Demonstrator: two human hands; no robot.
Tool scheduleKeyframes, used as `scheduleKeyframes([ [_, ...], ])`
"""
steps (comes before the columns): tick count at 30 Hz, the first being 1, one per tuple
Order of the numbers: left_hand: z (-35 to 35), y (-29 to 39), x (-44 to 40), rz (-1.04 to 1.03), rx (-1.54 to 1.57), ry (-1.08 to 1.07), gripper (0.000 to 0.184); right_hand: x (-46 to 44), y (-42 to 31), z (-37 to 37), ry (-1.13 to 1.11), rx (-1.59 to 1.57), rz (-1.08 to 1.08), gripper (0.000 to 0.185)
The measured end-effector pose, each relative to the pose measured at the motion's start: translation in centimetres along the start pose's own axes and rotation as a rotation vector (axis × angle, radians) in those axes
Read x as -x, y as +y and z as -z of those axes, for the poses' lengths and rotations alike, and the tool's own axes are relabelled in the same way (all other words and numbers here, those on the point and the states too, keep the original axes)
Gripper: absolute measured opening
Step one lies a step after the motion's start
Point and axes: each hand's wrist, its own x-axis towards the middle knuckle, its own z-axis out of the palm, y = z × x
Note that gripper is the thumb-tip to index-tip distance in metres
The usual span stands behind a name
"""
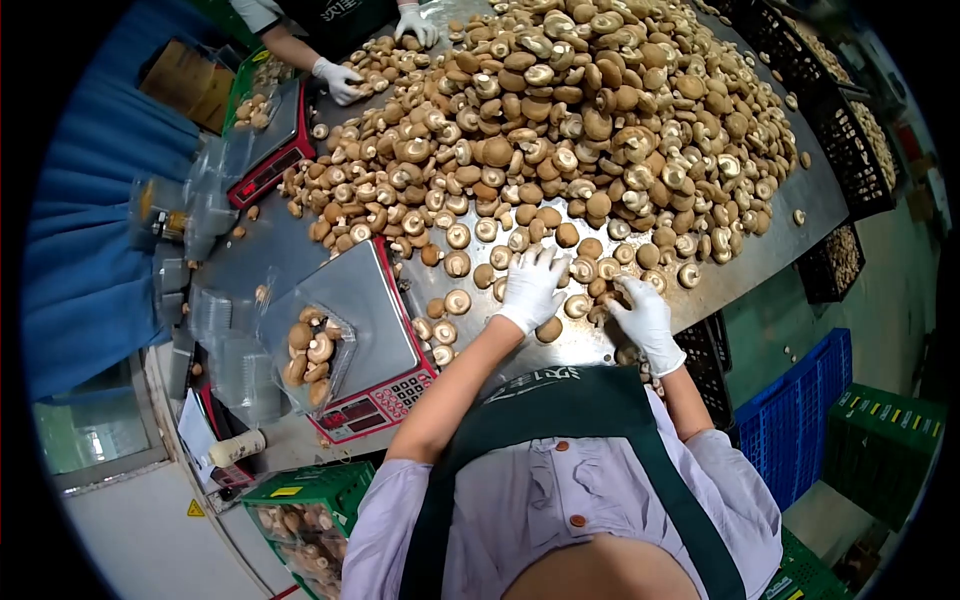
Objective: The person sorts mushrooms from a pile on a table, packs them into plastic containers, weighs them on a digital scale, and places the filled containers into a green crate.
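My left hand [533, 287], in a white glove, lies palm down over loose shiitake mushrooms [457, 302] at the front of the big pile, its fingers spread. To its right, my right hand [646, 320], also gloved, reaches in with thumb and fingers apart beside a mushroom [599, 314] at its fingertips. Whether it touches that mushroom I cannot tell. A digital scale [365, 300] stands left of my left arm. On the scale sits a clear plastic tray [345, 352] with several mushrooms in it.
The mushroom pile [600, 110] covers much of the metal table [800, 215]. Across it, a co-worker's gloved hand [338, 80] works near a second scale [272, 150]. Stacked clear trays [245, 375] lie at left. Black crates [850, 150] stand at right, a green crate [345, 490] below the table.
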Motion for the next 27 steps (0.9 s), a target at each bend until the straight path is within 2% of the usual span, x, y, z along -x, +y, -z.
scheduleKeyframes([
  [2, -2.1, -0.3, -0.7, -0.061, -0.013, 0.115, 0.046, -0.6, 0.6, 0.7, -0.033, 0.038, -0.074, 0.038],
  [4, -1.2, 0.3, -1.1, -0.008, -0.026, -0.008, 0.042, -1.3, 0.3, 1.5, 0.009, 0.049, -0.053, 0.037],
  [8, 0.6, -0.1, 1.2, 0.061, 0.123, 0.110, 0.040, -3.5, -0.8, 2.0, 0.005, 0.022, -0.086, 0.035],
  [11, 4.2, -0.4, 3.9, 0.208, 0.635, 0.355, 0.036, -6.9, -1.4, 0.6, 0.112, 0.000, 0.125, 0.038],
  [12, 4.6, -1.1, 4.8, 0.289, 0.692, 0.334, 0.039, -8.4, -1.7, -0.2, 0.115, -0.002, 0.126, 0.038],
  [14, 5.0, -2.1, 6.4, 0.583, 1.164, 0.290, 0.041, -11.0, -2.5, -2.0, 0.187, 0.131, 0.260, 0.047],
  [16, 4.3, -4.0, 8.2, 0.719, 1.686, 0.299, 0.047, -12.6, -4.6, -3.2, 0.016, 0.302, 0.196, 0.060],
  [18, 4.2, -4.6, 9.4, 0.703, 1.730, 0.319, 0.050, -11.9, -6.2, -4.8, -0.010, 0.504, 0.208, 0.072],
  [20, 5.0, -4.6, 9.8, 0.852, 1.992, 0.386, 0.047, -10.6, -5.9, -6.4, 0.007, 0.441, 0.243, 0.067],
  [21, 4.5, -4.7, 10.1, 0.815, 2.004, 0.424, 0.038, -9.7, -6.2, -5.5, -0.038, 0.461, 0.282, 0.064],
  [22, 4.0, -5.0, 10.0, 0.810, 2.010, 0.427, 0.038, -8.7, -6.3, -5.2, -0.051, 0.420, 0.316, 0.061],
  [24, 2.6, -5.4, 9.9, 0.873, 1.931, 0.422, 0.033, -6.7, -6.1, -5.0, -0.210, 0.290, 0.325, 0.058],
  [26, 1.1, -5.4, 9.8, 0.834, 1.873, 0.448, 0.031, -4.5, -6.2, -5.0, -0.227, 0.300, 0.449, 0.052],
  [27, 1.3, -4.9, 9.7, 0.822, 1.679, 0.409, 0.028, -3.8, -6.6, -4.5, -0.258, 0.280, 0.488, 0.048],
])
